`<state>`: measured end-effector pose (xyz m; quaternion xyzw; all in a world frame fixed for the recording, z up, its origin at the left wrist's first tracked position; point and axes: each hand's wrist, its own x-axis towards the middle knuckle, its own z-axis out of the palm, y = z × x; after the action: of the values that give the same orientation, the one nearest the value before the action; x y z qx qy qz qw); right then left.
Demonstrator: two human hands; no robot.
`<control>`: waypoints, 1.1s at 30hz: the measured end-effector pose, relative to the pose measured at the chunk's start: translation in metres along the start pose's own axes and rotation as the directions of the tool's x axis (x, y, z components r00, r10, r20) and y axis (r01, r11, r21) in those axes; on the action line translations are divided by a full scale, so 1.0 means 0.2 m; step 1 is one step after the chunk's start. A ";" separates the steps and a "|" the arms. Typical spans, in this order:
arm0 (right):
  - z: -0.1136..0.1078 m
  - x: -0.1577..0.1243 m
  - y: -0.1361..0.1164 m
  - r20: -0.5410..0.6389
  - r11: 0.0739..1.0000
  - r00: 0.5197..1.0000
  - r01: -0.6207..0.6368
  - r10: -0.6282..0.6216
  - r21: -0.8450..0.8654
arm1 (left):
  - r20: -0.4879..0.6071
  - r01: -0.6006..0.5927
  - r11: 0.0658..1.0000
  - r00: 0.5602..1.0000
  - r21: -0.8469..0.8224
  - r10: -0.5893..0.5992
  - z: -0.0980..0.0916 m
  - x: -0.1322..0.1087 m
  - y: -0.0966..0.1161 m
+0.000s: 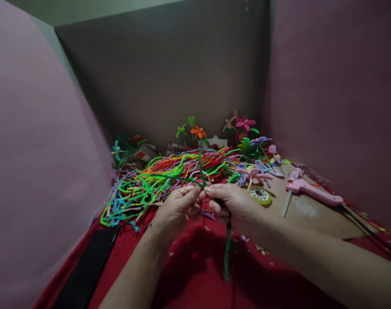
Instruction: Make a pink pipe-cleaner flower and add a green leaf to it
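Observation:
My left hand [182, 204] and my right hand [222, 199] meet fingertip to fingertip in the middle of the view, both closed in a pinch on dark green pipe cleaners [201, 165]. One green length points up from the fingertips, and another runs off to the left. Below my right hand a green end [227, 253] hangs down over the red cloth. Something dark shows partly between the curled fingers of my right hand; I cannot make out what it is. Just behind the hands lies a large heap of colourful pipe cleaners [169, 167].
To the right, a pink glue gun [314, 189] and a yellow tape roll [260, 195] lie on a brown board [327, 221]. Pipe-cleaner flowers [199, 131] stand at the back. A black flat object [89, 266] rests on the red cloth [131, 253] at left.

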<state>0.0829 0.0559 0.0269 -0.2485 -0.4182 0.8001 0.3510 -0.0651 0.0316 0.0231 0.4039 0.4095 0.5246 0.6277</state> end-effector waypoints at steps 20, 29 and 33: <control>-0.14 -0.12 0.13 0.153 0.952 0.952 -0.235 0.266 -0.195 | -0.205 -0.107 0.994 0.973 -0.011 0.102 0.00 0.00 0.03; -0.17 -0.23 0.15 0.091 0.944 0.960 -0.239 0.265 -0.227 | -0.152 -0.130 0.992 0.980 0.003 0.128 0.00 0.03 -0.03; -0.23 -0.24 0.10 0.281 0.920 0.880 -0.334 0.382 -0.203 | -0.081 -0.114 0.993 0.990 0.020 0.116 0.03 0.01 -0.04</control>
<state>0.1377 0.0332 -0.0082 -0.2161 -0.4738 0.8471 0.1059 -0.0566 0.0330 0.0172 0.4097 0.4149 0.5730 0.5760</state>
